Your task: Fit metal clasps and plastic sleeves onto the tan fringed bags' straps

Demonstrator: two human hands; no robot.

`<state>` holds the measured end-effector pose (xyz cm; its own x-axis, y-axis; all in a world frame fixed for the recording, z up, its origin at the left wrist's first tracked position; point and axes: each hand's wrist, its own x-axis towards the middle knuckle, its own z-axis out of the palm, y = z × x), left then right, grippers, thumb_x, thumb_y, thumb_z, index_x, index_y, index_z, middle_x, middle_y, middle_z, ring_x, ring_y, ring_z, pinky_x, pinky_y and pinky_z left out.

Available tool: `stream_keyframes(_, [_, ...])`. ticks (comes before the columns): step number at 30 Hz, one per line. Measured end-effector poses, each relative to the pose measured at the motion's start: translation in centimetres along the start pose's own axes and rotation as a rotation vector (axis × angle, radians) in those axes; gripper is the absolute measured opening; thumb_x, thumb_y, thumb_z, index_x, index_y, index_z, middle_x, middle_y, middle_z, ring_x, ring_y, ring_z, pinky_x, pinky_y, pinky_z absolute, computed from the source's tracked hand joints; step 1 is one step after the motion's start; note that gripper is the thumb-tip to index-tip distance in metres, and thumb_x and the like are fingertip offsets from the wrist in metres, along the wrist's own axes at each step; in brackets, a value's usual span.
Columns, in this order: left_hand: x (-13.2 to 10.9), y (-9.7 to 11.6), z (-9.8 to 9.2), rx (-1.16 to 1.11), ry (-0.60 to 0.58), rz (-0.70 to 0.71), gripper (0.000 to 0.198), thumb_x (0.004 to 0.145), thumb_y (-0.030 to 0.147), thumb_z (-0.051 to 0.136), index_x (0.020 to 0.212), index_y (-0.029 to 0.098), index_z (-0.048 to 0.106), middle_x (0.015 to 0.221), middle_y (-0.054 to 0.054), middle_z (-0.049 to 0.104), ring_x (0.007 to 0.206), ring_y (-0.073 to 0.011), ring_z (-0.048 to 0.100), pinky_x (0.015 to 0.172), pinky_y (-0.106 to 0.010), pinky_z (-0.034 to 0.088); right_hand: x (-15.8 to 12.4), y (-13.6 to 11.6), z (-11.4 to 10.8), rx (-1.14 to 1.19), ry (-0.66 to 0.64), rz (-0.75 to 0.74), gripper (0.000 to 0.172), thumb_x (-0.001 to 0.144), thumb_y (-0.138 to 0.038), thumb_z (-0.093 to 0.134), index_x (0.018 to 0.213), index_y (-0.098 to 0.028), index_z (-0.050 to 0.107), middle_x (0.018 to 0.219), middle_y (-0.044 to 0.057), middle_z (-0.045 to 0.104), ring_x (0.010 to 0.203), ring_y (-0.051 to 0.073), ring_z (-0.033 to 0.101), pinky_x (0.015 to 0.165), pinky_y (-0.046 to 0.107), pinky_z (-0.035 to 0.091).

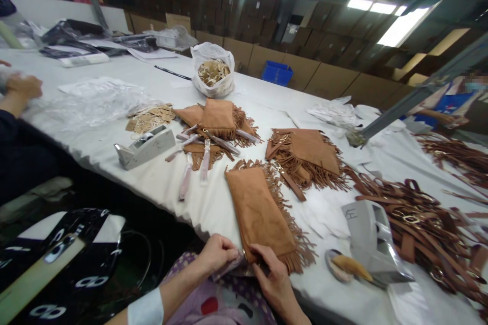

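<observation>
A tan suede-like bag with fringe [261, 208] lies flat at the table's front edge. My right hand [272, 271] grips its near corner, thumb below and fingers on top. Just left of that corner, my left hand [219, 254] is closed in a pinch on a wrapped strap [231, 265], a thin strip in shiny film; its far end is hard to make out. A small metal glint shows between the hands. Beyond lie a stack of fringed bags [219, 114] with film-wrapped straps [206, 160] and another fringed bag pile [314, 150].
Tape dispensers stand left [148, 147] and right [366, 233]. Brown straps [419, 218] are heaped at the right. Cardboard tags [150, 118] lie near clear plastic bags [99, 101]; a white bag [213, 89] holds more tags. A co-worker's hand [25, 86] is at far left.
</observation>
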<state>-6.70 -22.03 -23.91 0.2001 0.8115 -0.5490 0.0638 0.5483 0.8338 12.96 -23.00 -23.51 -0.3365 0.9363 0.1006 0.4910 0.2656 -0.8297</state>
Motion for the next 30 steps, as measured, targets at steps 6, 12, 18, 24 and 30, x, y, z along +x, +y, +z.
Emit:
stream_keyframes(6, [0.4,-0.5,0.2,-0.103,0.132,0.050,0.029,0.057,0.018,0.061,0.086,0.013,0.058,0.046,0.007,0.053,0.039,-0.0089,0.041,0.044,-0.021,0.030,-1.8,-1.6,1.3,0.177,0.208,0.341,0.025,0.078,-0.041,0.063,0.086,-0.018,0.070,0.075,0.006,0.069,0.073,0.021,0.063,0.069,0.029,0.051])
stream_keyframes(12, [0.5,-0.9,-0.3,-0.073,0.051,0.167,0.033,0.065,0.020,0.056,0.098,0.011,0.059,0.054,0.004,0.056,0.045,-0.0091,0.043,0.047,-0.021,0.031,-1.9,-2.2,6.7,1.016,0.140,0.945,0.045,0.058,-0.053,0.078,0.078,-0.014,0.066,0.066,0.003,0.065,0.048,0.009,0.050,0.042,0.019,0.035])
stream_keyframes(18, [-0.4,-0.3,-0.8,0.148,0.126,0.295,0.034,0.072,0.019,0.051,0.105,0.015,0.062,0.052,0.006,0.054,0.051,-0.0112,0.046,0.055,-0.022,0.034,0.3,-3.9,8.0,1.281,0.263,0.925,0.031,0.052,-0.029,0.085,0.069,-0.014,0.064,0.057,-0.005,0.056,0.050,0.006,0.048,0.046,0.017,0.035])
stream_keyframes(24, [-1.6,-1.2,-1.6,0.063,0.337,0.224,0.040,0.073,0.031,0.059,0.110,0.015,0.057,0.082,-0.001,0.063,0.052,-0.0099,0.052,0.052,-0.022,0.037,0.6,-3.9,8.4,1.240,0.266,0.930,0.029,0.055,-0.031,0.083,0.063,-0.014,0.061,0.053,-0.005,0.052,0.048,0.006,0.044,0.043,0.017,0.033])
stream_keyframes(30, [-3.4,-2.4,-1.1,-0.374,0.007,-0.107,0.053,0.066,0.061,0.066,0.093,0.016,0.054,0.078,-0.005,0.066,0.060,-0.0139,0.060,0.054,-0.023,0.040,0.5,-4.0,8.9,1.158,0.194,0.859,0.035,0.060,-0.043,0.077,0.057,-0.015,0.057,0.048,-0.005,0.048,0.043,0.007,0.041,0.040,0.018,0.030])
